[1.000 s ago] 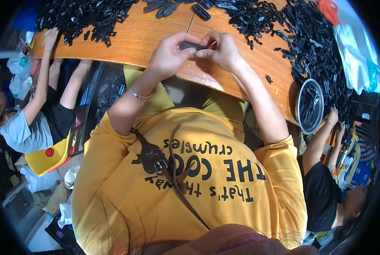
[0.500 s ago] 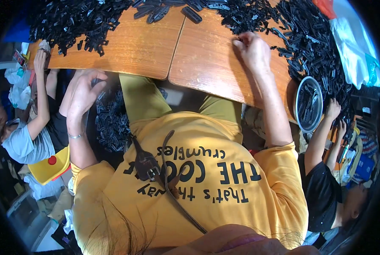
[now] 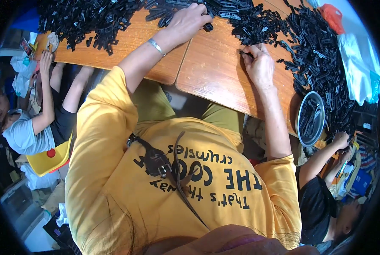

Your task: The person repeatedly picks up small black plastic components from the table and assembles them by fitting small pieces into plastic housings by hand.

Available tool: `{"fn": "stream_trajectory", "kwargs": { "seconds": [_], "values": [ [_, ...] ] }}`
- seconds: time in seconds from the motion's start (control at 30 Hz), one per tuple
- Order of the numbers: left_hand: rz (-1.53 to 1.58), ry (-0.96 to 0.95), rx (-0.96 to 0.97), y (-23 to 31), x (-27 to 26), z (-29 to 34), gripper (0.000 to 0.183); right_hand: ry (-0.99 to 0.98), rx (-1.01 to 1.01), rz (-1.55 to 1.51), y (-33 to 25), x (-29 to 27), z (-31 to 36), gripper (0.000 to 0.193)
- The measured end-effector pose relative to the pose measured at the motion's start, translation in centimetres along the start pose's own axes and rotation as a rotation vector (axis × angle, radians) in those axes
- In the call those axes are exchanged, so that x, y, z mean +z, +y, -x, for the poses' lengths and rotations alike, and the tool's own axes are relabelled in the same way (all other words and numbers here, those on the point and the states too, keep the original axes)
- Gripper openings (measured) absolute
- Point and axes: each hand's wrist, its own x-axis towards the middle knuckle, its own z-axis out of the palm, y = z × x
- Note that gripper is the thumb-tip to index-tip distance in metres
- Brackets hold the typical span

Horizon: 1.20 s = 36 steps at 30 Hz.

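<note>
My left hand (image 3: 185, 24) reaches across to the far middle of the table, its fingers closed on a dark oval plastic part (image 3: 208, 27) at the near edge of a group of larger black parts (image 3: 226, 7). Over the right half of the table, my right hand (image 3: 260, 67) pinches a small dark plastic piece (image 3: 246, 54) between thumb and fingers. Just beyond it lies a heap of small black plastic pieces (image 3: 258, 26). What kind of parts these are is too small to tell.
A larger heap of black parts (image 3: 85, 19) covers the far left of the wooden table (image 3: 217, 70). Long black parts (image 3: 319, 63) pile up along the right, beside a metal bowl (image 3: 310, 119) of parts. Co-workers' arms (image 3: 319, 159) work at both sides. A cable hangs across my shirt.
My left hand has moved from the table's near left edge up to the larger black parts and closed on one. The right hand has drawn back slightly from the small pieces, pinching one.
</note>
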Motion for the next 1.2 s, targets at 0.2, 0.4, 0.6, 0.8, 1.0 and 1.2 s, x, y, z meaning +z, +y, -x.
{"fn": "stream_trajectory", "kwargs": {
  "seconds": [0.2,0.4,0.6,0.8,1.0,1.2],
  "values": [
    [0.200,0.024,-0.270,0.2,0.8,0.9,0.025,0.045,0.014,-0.341,-0.6,1.3,-0.7,0.011],
    [1.416,0.053,-0.793,1.6,0.6,3.2,0.027,0.019,0.166,-0.603,-3.1,1.5,-1.3,0.013],
    [1.843,0.059,-0.713,3.7,-1.1,3.8,0.031,0.172,0.043,-0.829,-7.2,0.3,-2.0,0.014],
    [1.862,0.086,-0.657,4.9,-2.6,3.7,0.037,0.409,-0.144,-0.796,-8.9,0.3,-2.4,0.014],
    [1.867,0.100,-0.593,5.3,-3.5,3.8,0.035,0.411,-0.178,-0.764,-9.7,-0.3,-1.9,0.015],
    [1.871,0.113,-0.607,5.7,-3.7,3.8,0.032,0.441,-0.218,-0.731,-9.7,-0.1,-1.9,0.016]
  ]
}}
